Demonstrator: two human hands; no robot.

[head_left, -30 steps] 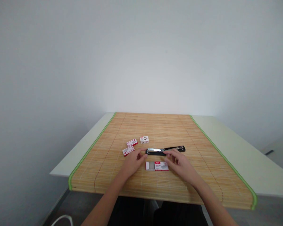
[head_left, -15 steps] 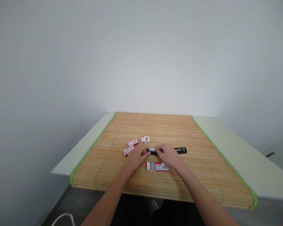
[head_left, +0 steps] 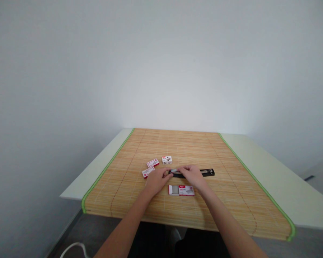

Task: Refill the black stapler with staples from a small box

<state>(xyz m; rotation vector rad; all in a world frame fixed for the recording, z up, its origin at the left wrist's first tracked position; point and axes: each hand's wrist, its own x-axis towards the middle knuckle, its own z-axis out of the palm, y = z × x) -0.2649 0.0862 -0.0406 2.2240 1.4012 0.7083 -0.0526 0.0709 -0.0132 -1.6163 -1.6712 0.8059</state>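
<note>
Mid-mat on counter: black stapler lies flat, long axis L–R, opened out. L hand at its L end, fingers curled lightly, tips touching metal end; grip not clear. R hand over stapler middle, fingers bent, pinching at same spot; too small to tell if holding anything. Open staple box just near side of hands. Two red-white boxes + small white box further L, on bamboo mat.

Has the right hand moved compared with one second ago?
Yes. The right hand moved forward and left, from beside the open staple box onto the black stapler.
</note>
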